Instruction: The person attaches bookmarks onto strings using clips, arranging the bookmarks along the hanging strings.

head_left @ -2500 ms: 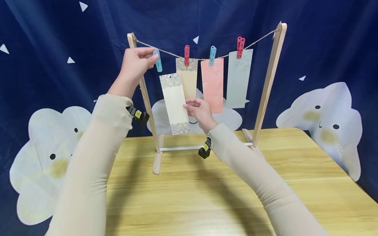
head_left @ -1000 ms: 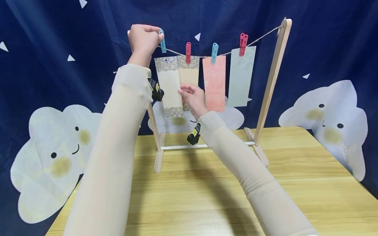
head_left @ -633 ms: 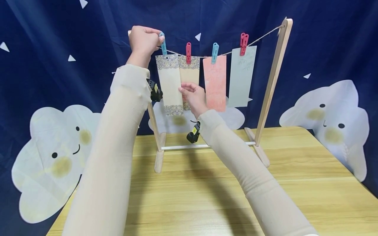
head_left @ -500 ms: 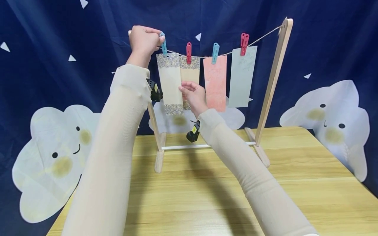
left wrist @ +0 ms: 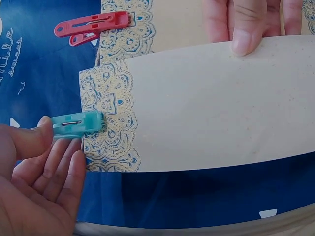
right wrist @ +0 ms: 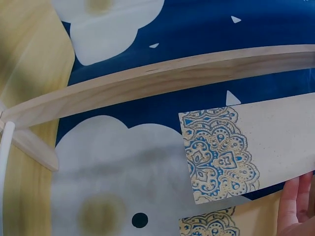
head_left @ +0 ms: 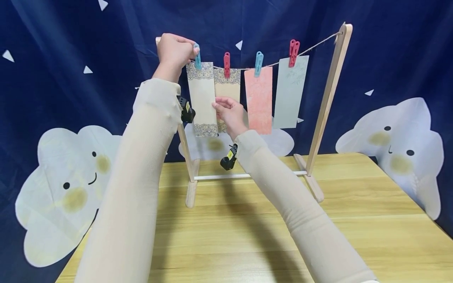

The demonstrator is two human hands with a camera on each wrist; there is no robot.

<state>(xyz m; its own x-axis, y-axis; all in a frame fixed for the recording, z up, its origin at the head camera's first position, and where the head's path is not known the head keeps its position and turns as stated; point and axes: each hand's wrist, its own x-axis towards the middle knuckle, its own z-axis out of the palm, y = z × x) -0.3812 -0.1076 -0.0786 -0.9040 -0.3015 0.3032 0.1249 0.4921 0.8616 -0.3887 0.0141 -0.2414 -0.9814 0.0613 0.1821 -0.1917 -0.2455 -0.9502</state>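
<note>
In the head view my left hand (head_left: 174, 51) pinches a light blue clothespin (head_left: 197, 57) at the left part of the string. The clothespin's front end overlaps the top border of a cream card (head_left: 203, 98) with blue lace patterns; the left wrist view shows this clothespin (left wrist: 78, 124) over the card's patterned end. My right hand (head_left: 231, 114) pinches the card's right edge between thumb and fingers. Behind it hangs a similar tan card (head_left: 227, 88) under a red clothespin (head_left: 227, 65). The string behind the left clothespin is mostly hidden.
A pink card (head_left: 259, 102) hangs from another blue clothespin (head_left: 258, 63), and a grey-green card (head_left: 291, 94) from red clothespins (head_left: 293, 53). The wooden stand (head_left: 327, 102) carries the string (head_left: 320, 42) above a wooden table (head_left: 226, 228). A dark blue curtain (head_left: 396, 51) hangs behind.
My left hand has carried the blue clothespin up to the string, then slightly down onto the card's top. My right hand has raised the cream card up and left beneath it.
</note>
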